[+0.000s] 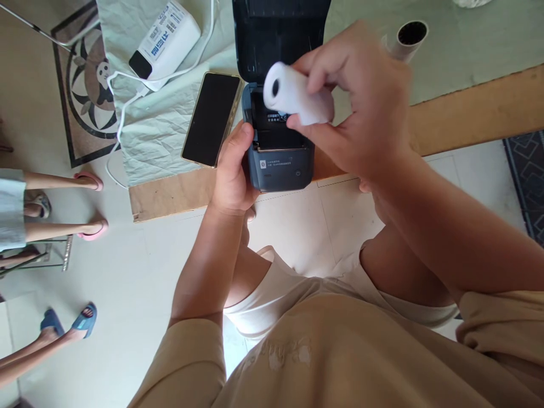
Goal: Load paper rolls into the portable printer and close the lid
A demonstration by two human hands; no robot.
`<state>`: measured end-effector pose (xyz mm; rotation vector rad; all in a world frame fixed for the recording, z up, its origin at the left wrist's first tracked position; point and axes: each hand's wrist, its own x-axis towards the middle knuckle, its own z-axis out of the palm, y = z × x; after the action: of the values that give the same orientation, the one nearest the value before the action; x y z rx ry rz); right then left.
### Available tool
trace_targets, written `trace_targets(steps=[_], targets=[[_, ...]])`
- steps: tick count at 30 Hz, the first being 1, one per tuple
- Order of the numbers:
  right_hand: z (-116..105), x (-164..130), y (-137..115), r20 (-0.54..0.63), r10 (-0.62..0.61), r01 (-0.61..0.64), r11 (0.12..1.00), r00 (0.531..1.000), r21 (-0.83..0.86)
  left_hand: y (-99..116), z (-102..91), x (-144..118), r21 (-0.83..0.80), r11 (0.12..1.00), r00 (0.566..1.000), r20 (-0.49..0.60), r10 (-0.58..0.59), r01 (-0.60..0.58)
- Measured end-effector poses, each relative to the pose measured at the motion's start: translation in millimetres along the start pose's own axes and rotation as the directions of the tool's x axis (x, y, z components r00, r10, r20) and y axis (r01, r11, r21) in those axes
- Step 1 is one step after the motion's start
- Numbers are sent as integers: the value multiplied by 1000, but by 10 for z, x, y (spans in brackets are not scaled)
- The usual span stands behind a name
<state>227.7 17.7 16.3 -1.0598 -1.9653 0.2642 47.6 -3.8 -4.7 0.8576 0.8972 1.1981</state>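
My right hand (361, 96) grips a small white paper roll (293, 93) and holds it just above the open compartment of a dark blue portable printer (278, 164). The printer's lid (280, 34) is flipped up and back. My left hand (233, 170) clasps the printer's left side at the table's near edge, thumb against its corner. The roll's hollow core faces left.
A black phone (211, 119) lies just left of the printer on a pale green cloth (157, 136). A white power bank (165, 39) with a white cable (123, 107) sits further back. A cardboard tube (408, 39) stands behind my right hand. Other people's legs (51, 226) are at the left.
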Motion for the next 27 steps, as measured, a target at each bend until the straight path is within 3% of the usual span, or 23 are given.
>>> trace_targets(steps=[6, 17, 24, 27], targets=[[48, 92, -185, 195, 148, -115, 979, 970, -169, -3, 10, -5, 32, 999, 999, -37, 20, -19], [34, 117, -129, 261, 111, -70, 985, 959, -159, -2, 2, -6, 11, 1000, 1000, -14, 13, -13], [43, 9, -142, 79, -55, 66, 987, 995, -149, -26, -47, 3, -63, 997, 998, 49, 44, -41], [55, -67, -197, 92, -109, 124, 976, 990, -179, -27, -58, 2, -72, 996, 995, 76, 57, -52]])
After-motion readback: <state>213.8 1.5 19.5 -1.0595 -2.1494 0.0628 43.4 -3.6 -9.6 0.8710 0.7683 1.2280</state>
